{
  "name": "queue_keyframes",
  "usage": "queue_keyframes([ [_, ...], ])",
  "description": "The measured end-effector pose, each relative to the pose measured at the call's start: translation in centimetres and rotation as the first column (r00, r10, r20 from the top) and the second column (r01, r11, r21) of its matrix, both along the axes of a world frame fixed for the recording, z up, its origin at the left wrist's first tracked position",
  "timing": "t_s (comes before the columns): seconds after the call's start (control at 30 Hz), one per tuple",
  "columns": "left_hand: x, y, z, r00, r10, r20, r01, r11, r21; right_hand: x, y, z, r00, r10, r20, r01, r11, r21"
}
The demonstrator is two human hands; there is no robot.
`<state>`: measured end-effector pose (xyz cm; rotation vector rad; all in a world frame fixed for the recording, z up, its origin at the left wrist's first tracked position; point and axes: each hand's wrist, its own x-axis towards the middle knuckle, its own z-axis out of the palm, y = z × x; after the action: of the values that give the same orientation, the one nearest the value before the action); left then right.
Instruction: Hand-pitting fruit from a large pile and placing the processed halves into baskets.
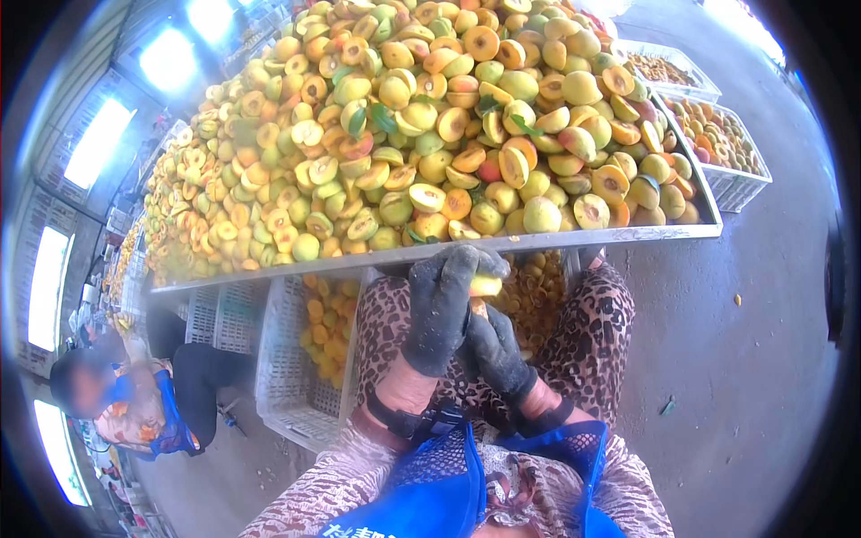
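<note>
My left hand [444,302], in a dark, dusty glove, is closed around a yellow-green piece of fruit [485,286] just below the near edge of the metal table. Close beside it, my right hand [499,350], gloved alike, has curled fingers around something small and brownish, mostly hidden, that meets the fruit's underside; I cannot tell what it is. Halved and whole yellow-green stone fruits [417,134], some with green leaves, are heaped on the metal-rimmed table [605,235] beyond my hands.
Between my knees lie many small brownish pieces [535,289]. A white plastic crate [303,403] with orange fruit halves stands at left. More crates [730,185] stand at right. A co-worker [148,403] sits at far left. Small scraps dot the floor [713,390].
</note>
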<state>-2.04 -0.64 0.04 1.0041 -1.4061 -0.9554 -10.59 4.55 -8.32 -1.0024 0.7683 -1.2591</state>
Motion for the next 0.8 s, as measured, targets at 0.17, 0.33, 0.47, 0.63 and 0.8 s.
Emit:
queue_keyframes([
  [0.17,0.1,-0.3,-1.1,0.86,-0.285,-0.422,0.422,0.863,0.278,-2.3,1.4,-1.4,0.969,0.17,0.177,-0.198,0.969,0.149],
  [0.33,0.7,-2.5,-2.1,0.863,-0.431,-0.263,0.49,0.842,0.225,-2.5,-0.2,0.3,0.98,0.186,0.063,-0.188,0.982,0.028],
  [0.47,1.7,-2.0,-1.5,0.85,-0.435,-0.296,0.521,0.773,0.361,-1.8,0.1,-0.4,0.943,0.272,0.193,-0.292,0.953,0.085],
  [0.63,8.9,-2.5,-3.2,0.908,-0.084,-0.41,0.178,0.964,0.197,-1.4,0.9,0.0,0.993,0.118,0.03,-0.118,0.993,-0.026],
  [0.8,18.9,-3.1,-4.4,0.892,0.384,0.24,-0.397,0.918,0.008,-0.2,0.4,-0.5,0.987,0.081,-0.142,-0.063,0.99,0.127],
])
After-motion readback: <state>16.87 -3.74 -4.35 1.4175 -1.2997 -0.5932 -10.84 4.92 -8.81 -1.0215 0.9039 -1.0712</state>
